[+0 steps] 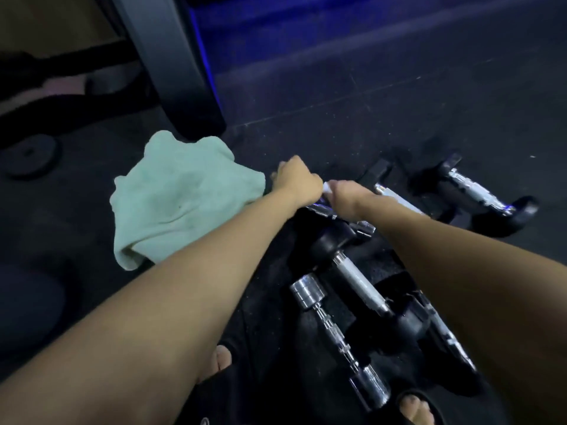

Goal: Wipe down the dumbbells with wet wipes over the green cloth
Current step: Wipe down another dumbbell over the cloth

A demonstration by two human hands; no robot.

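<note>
Now both hands meet, left hand (296,182) clenched on a dumbbell (333,214), right hand (343,193) pinching the wipe (327,188) between them; cloth (181,194) lies just left, waiting to catch drips, likely.

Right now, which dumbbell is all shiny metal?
The chrome dumbbell nearest the feet: both its ends are bright silver cylinders, while the other dumbbells have black ends.

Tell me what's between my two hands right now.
A small white wet wipe shows in the gap between the left hand and the right hand in the head view; both fists appear to pinch it.
</note>
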